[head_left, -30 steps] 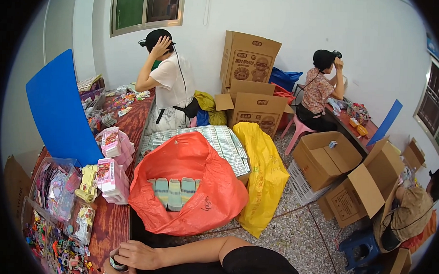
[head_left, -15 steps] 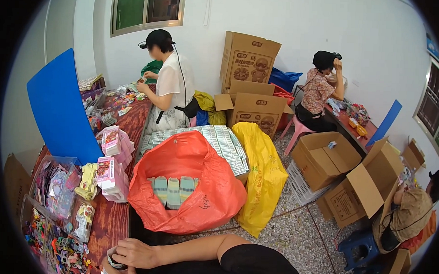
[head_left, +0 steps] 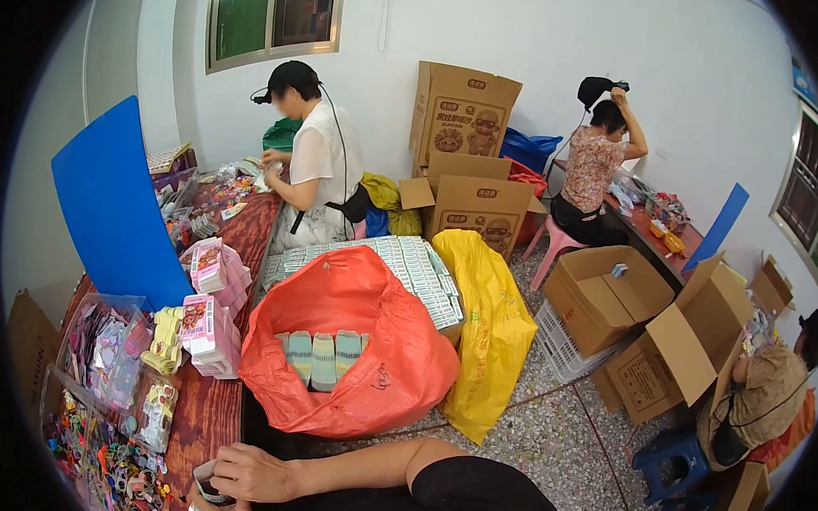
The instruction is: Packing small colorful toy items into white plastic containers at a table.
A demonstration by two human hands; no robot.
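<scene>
At the lower edge, by the front of the red wood-grain table [head_left: 204,409], my right hand [head_left: 250,472] is closed around a small pale carton [head_left: 205,474]. One end of the carton gapes, with a dark inside. Just below, my left hand [head_left: 223,510] grips the same carton; the frame's edge cuts most of that hand off. Beside them lie a clear bag of small printed pieces [head_left: 157,415] and a clear tray of colourful small toys [head_left: 104,461]. Beyond my forearm, an open red plastic sack [head_left: 369,380] holds bundled stacks of pale green cards [head_left: 323,361].
Pink-and-white card stacks [head_left: 210,334] and a blue board [head_left: 123,200] stand on the table. Behind the sack are rows of small boxes [head_left: 417,274]; a yellow sack [head_left: 487,348] and open cartons [head_left: 610,294] lie rightward. Three co-workers sit around, one at the left table [head_left: 318,153].
My hands stay nearly in place on the carton. A co-worker at the back right has lifted a black cap off the head. The left co-worker's hands and head have shifted slightly.
</scene>
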